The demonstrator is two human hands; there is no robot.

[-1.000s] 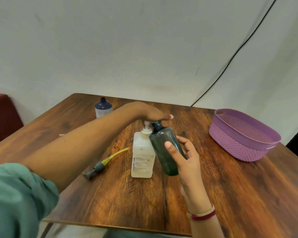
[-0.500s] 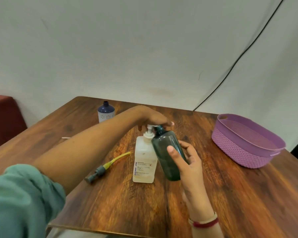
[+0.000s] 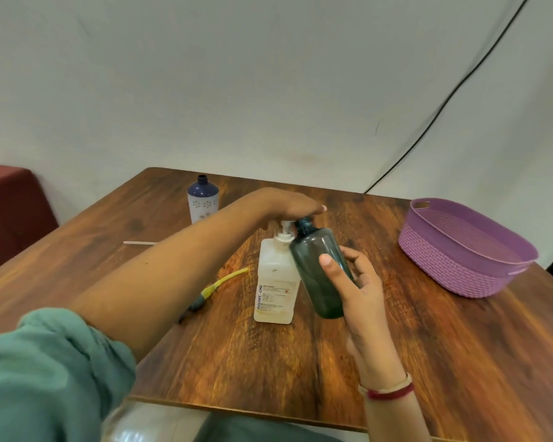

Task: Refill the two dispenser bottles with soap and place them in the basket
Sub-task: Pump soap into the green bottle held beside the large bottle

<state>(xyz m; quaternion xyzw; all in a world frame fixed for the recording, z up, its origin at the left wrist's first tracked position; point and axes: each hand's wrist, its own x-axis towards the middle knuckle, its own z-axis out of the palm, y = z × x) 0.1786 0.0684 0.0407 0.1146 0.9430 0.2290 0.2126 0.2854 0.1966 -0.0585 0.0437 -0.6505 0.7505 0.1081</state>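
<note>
Two hands work over a brown wooden surface (image 3: 268,362), seen from above and behind. The left hand (image 3: 296,208), reaching from a rolled green sleeve (image 3: 45,378), lies palm down on the pump top of a white pump bottle (image 3: 276,282), its fingers (image 3: 315,210) stretched out fairly flat and close together. This bottle stands upright near the middle of the surface; it is cloudy white plastic with a printed label low on its front. The right hand (image 3: 363,288) holds a dark green bottle (image 3: 320,269) with thumb and fingers curled round its body. That bottle is smoky and see-through, rounded at the shoulders and uncapped; it is lifted off the surface and tilted left, so its open neck sits just beside the pump spout, under the left hand. Whether any soap is flowing cannot be told. A blue and white bottle (image 3: 202,199), also uncapped, with a small flower pattern on its white lower half, stands upright at the far left. A pump head with a yellow tube (image 3: 217,287) lies flat to the left of the white pump bottle. A purple basket (image 3: 460,250) of woven-look plastic sits to the right, well apart from the bottles. A red bracelet (image 3: 390,390) circles the right wrist.
</note>
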